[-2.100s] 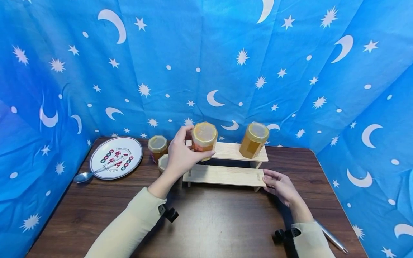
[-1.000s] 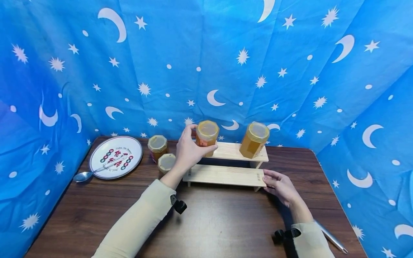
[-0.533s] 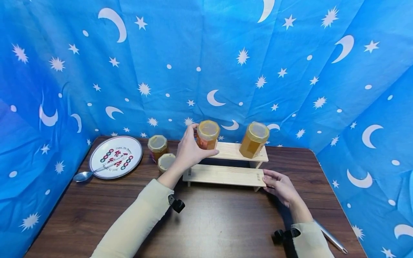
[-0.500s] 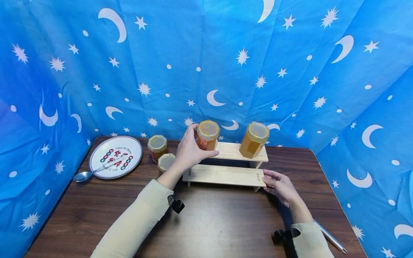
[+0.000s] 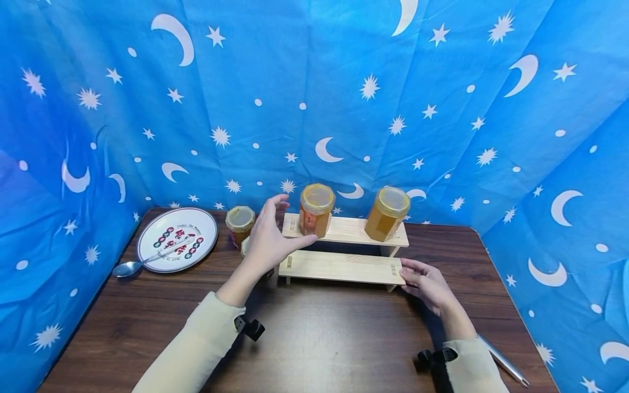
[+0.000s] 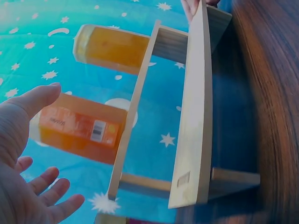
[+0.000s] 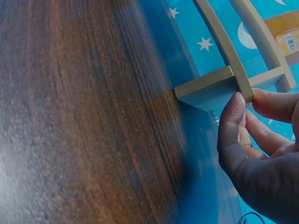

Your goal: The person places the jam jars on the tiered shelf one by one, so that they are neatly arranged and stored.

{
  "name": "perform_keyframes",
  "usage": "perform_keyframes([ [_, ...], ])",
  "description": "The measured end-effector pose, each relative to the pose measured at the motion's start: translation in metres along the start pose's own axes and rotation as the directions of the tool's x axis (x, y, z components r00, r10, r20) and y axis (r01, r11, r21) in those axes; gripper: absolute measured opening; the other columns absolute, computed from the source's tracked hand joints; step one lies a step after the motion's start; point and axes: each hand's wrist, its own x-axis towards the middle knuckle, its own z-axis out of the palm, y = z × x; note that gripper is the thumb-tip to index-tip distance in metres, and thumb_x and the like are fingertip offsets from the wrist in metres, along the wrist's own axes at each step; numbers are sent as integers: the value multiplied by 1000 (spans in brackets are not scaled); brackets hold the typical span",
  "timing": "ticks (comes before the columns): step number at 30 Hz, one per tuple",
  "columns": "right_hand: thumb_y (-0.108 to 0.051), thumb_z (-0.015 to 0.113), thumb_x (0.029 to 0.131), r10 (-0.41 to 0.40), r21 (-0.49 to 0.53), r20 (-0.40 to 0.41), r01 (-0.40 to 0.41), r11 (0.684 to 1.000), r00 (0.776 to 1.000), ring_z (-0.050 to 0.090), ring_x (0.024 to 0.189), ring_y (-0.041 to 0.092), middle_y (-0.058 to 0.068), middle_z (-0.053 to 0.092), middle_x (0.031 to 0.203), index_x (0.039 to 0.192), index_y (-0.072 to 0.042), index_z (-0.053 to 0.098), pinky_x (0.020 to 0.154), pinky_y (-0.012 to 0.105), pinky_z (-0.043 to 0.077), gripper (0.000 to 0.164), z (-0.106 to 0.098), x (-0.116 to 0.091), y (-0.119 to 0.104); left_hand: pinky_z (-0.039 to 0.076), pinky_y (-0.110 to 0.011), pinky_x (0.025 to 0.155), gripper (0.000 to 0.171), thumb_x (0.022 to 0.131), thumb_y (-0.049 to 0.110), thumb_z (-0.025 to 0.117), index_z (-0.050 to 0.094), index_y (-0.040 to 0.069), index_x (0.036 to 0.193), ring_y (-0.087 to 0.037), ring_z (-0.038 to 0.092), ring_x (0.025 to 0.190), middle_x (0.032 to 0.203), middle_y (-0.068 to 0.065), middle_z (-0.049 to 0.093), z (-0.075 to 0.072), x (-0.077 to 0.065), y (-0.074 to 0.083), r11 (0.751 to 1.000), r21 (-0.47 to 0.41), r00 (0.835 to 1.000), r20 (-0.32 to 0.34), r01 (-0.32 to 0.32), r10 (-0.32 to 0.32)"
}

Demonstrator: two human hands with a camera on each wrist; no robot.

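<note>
A two-tier wooden rack (image 5: pixel 339 266) stands on the table, with two amber jars on its upper board. At the left end of that board is the labelled jar (image 5: pixel 316 213); the other jar (image 5: pixel 387 214) stands at the right. My left hand (image 5: pixel 272 234) is spread just left of the labelled jar, fingers and thumb apart, holding nothing. In the left wrist view a gap shows between hand and jar label (image 6: pixel 84 125). My right hand (image 5: pixel 428 284) pinches the right end of the lower board between thumb and fingers, plain in the right wrist view (image 7: pixel 261 140).
Left of the rack stands another jar (image 5: pixel 240 222), and a further one (image 5: pixel 244 246) is mostly hidden behind my left hand. A printed plate (image 5: pixel 147 234) with a spoon (image 5: pixel 129 268) across it lies farther left. A metal rod-like tool (image 5: pixel 508 364) lies by my right sleeve.
My left hand carried the labelled jar right onto the upper board, then let go and drew back left. My right hand has stayed on the rack's end.
</note>
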Motion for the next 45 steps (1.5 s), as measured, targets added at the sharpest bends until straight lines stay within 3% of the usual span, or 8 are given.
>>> perform_keyframes([
  [6, -10, 60, 106, 0, -3, 2, 0, 1000, 1000, 66, 93, 8, 4, 62, 114, 155, 10, 33, 85, 29, 59, 59, 0, -1, -2, 47, -52, 104, 97, 75, 50, 93, 42, 19, 151, -24, 52, 132, 141, -6, 56, -21, -15, -8, 999, 20, 998, -36, -45, 46],
  [18, -8, 59, 105, 9, -11, 1, -9, 1000, 1000, 67, 91, 8, 2, 63, 111, 154, 11, 33, 82, 28, 59, 59, 2, -1, -4, 44, -56, 105, 94, 73, 44, 96, 47, 15, 148, -25, 51, 132, 141, -4, 56, -51, -46, -30, 998, 56, 995, -98, -20, 26],
  [22, -9, 60, 105, 7, -16, 5, -7, 1000, 1000, 67, 91, 8, 2, 64, 111, 154, 11, 33, 82, 29, 59, 59, 2, -1, -4, 46, -51, 97, 94, 72, 40, 96, 47, 13, 148, -29, 52, 126, 143, -5, 53, -57, -56, -41, 998, 59, 993, -118, -6, 13],
  [25, -10, 60, 105, 5, -24, 5, -4, 1000, 1000, 67, 91, 9, 2, 64, 111, 154, 11, 33, 82, 29, 59, 60, 2, -1, -4, 45, -51, 99, 96, 73, 38, 97, 46, 11, 149, -29, 51, 127, 145, -6, 52, -59, -63, -52, 999, 46, 992, -122, 12, -6],
  [30, -10, 61, 105, 23, -48, 5, -22, 999, 1000, 66, 93, 9, 5, 62, 116, 155, 10, 33, 83, 30, 59, 61, 2, 0, -7, 40, -57, 112, 99, 74, 37, 97, 41, 13, 153, -28, 47, 137, 147, -8, 51, -58, -74, -70, 998, -9, 993, -97, 67, -67],
  [38, -9, 61, 104, 42, -80, -3, -42, 996, 999, 66, 93, 11, 8, 61, 116, 154, 10, 34, 84, 32, 60, 60, 1, -1, -9, 46, -60, 107, 101, 76, 26, 96, 36, 14, 156, -32, 48, 135, 144, -13, 50, -51, -83, -95, 976, -158, 988, -1, 150, -152],
  [45, -10, 62, 104, 41, -84, 3, -41, 996, 999, 66, 94, 12, 9, 61, 117, 154, 9, 34, 84, 32, 60, 60, 2, 0, -10, 48, -61, 104, 96, 76, 22, 96, 39, 17, 154, -34, 49, 134, 144, -12, 51, -47, -86, -110, 962, -205, 984, 52, 179, -172],
])
